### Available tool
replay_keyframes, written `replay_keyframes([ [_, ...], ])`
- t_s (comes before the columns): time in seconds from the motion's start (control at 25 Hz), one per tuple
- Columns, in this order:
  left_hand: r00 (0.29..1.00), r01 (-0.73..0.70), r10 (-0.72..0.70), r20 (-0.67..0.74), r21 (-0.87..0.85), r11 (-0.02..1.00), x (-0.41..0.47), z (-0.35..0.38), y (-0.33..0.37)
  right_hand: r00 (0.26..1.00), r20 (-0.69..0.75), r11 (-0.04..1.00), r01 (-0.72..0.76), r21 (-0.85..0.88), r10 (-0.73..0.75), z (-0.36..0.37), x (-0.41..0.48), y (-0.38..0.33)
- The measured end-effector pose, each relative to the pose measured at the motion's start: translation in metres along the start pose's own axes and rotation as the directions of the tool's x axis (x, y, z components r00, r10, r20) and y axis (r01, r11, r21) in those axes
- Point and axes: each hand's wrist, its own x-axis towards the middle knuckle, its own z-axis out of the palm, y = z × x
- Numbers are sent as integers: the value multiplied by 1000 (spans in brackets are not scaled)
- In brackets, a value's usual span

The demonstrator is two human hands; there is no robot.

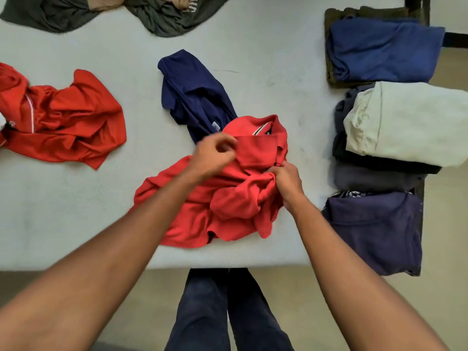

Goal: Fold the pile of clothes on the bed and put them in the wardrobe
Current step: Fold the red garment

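Working the red shirt (pixel 228 211) at the near edge of the bed (pixel 266 72), the left hand (pixel 215 155) pinches its folded sleeve by the collar while the right hand (pixel 286 178) clenches a twisted bunch of its cloth. Watch that bunch: pulled flat carelessly, I'd say it creases the fold, and the navy shirt (pixel 192 97) tucked underneath could drag along toward the edge.

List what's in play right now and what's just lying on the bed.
In play: red polo shirt, held by left hand and right hand.
Lying about: navy shirt, orange-red garment, olive clothes, folded stacks.
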Motion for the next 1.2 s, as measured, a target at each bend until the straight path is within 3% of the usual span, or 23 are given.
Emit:
replay_keyframes([
  [0.04, 988, -62, 93, -123, 234, 970, 16, -15, -13, 996, -62, 995, 64, 80, -59, 1, 3, 2],
  [0.08, 980, -88, 163, -118, 476, 875, 30, -30, -22, 989, -104, 969, 122, 213, -102, 3, 3, 1],
  [0.16, 987, -158, 121, 106, 789, 594, 59, -51, -21, 968, -228, 851, 207, 482, -107, 3, 9, -3],
  [0.24, 968, -250, 66, 244, 883, 398, 82, -56, -8, 929, -364, 767, 278, 578, -62, -1, 16, -15],
  [0.32, 950, -308, 63, 305, 890, 335, 96, -53, 0, 887, -451, 777, 355, 520, -104, -3, 21, -25],
  [0.4, 949, -304, 48, 312, 862, 405, 99, -52, 11, 837, -500, 829, 433, 354, -223, -7, 26, -33],
  [0.48, 977, -189, 33, 211, 782, 594, 93, -69, 17, 813, -456, 876, 464, 133, -362, -14, 29, -39],
  [0.6, 982, 63, 87, -166, 728, 683, 70, -147, -1, 777, -285, 825, 502, -260, -562, -27, 33, -46],
  [0.68, 865, 281, 84, -495, 616, 736, 45, -224, -26, 757, -218, 763, 503, -407, -615, -31, 29, -53],
  [0.76, 642, 471, 31, -766, 426, 773, 23, -295, -39, 756, -223, 757, 486, -437, -615, -25, 25, -62],
  [0.8, 536, 526, 12, -844, 345, 777, 14, -316, -42, 765, -219, 763, 481, -432, -606, -18, 23, -67],
  [0.84, 473, 554, 10, -881, 306, 775, 7, -328, -41, 770, -212, 767, 483, -423, -602, -8, 23, -71],
  [0.88, 471, 569, 15, -882, 317, 759, 5, -328, -39, 774, -201, 771, 494, -401, -600, 5, 21, -76],
  [0.96, 622, 554, -4, -783, 436, 710, 10, -296, -31, 792, -165, 787, 514, -341, -588, 33, 22, -84],
  [1.04, 832, 400, -133, -539, 416, 816, 21, -238, -20, 833, -90, 828, 521, -207, -546, 57, 21, -91],
  [1.08, 923, 302, -199, -328, 302, 904, 24, -205, -11, 852, -26, 849, 517, -109, -522, 68, 21, -95],
  [1.12, 966, 254, -245, -80, 152, 955, 23, -171, -1, 868, 44, 868, 496, -8, -495, 75, 20, -101],
  [1.2, 922, 312, -280, 267, -83, 946, 12, -110, 25, 881, 187, 900, 416, 127, -434, 84, 17, -112],
])
